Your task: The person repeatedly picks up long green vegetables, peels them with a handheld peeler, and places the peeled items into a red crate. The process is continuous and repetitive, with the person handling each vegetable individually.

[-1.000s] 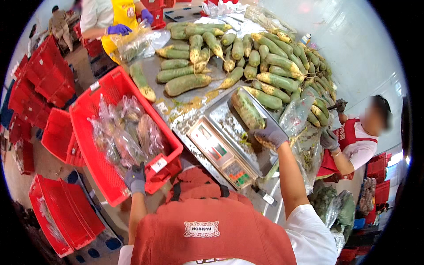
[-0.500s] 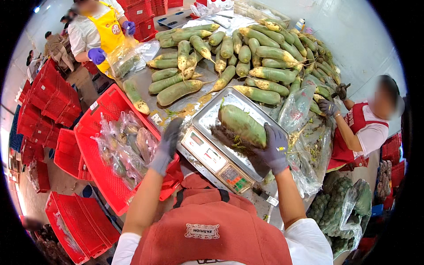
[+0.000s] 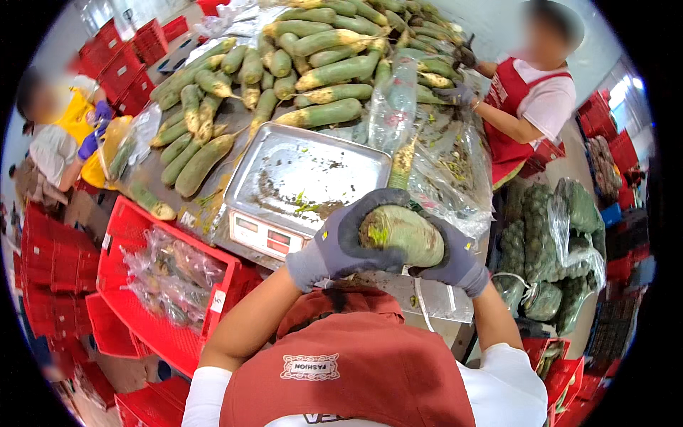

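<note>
My left hand point(image 3: 334, 242), in a grey-blue glove, is closed round one end of a large green radish point(image 3: 405, 238), with dirt and small leaves on that end. My right hand point(image 3: 455, 260), gloved alike, grips its other end. The radish is held just in front of the steel tray point(image 3: 327, 167) of a weighing scale point(image 3: 262, 235); the tray holds only scattered soil and leaf bits. A clear plastic bag point(image 3: 445, 188) lies on the table to the right of the scale, beside another radish point(image 3: 402, 160). The pile of green radishes point(image 3: 327, 71) spreads behind the scale.
A red crate point(image 3: 114, 288) of bagged produce stands at the left. A co-worker in yellow point(image 3: 75, 114) works at the upper left, another in a red apron point(image 3: 512, 107) at the upper right, handling radishes. Net sacks point(image 3: 533, 242) sit right, and stacked red crates point(image 3: 53, 270) line the far left.
The radish has been lifted off the scale toward me. My left hand came from the crate's side onto it, joining my right. The view has swung, so the table appears shifted.
</note>
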{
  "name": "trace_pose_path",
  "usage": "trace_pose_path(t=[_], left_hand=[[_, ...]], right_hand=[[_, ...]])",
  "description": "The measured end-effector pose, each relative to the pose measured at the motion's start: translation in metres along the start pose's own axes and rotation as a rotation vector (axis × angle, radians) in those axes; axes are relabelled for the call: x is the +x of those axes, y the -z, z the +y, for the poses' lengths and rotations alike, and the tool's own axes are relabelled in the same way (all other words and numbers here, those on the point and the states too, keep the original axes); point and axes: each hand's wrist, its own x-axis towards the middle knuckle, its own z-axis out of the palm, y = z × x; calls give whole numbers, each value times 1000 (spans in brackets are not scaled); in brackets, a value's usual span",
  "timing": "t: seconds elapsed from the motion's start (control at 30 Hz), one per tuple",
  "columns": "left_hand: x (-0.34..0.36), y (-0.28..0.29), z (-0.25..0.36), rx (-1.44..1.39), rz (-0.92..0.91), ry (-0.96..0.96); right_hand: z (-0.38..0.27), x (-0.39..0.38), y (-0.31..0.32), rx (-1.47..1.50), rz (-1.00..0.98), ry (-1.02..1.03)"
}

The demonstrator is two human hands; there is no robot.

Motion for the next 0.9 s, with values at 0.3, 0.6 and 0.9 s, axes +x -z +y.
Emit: trace_pose_path(t=[0.3, 0.6, 0.9], left_hand=[[32, -5, 28, 947, -36, -204], [58, -41, -32, -648, 312, 472], [25, -75, -103, 434, -345, 77]], right_hand=[[9, -41, -15, -225, 436, -92], [23, -70, -25, 413, 481, -238], [47, -70, -13, 1491, 170, -286]])
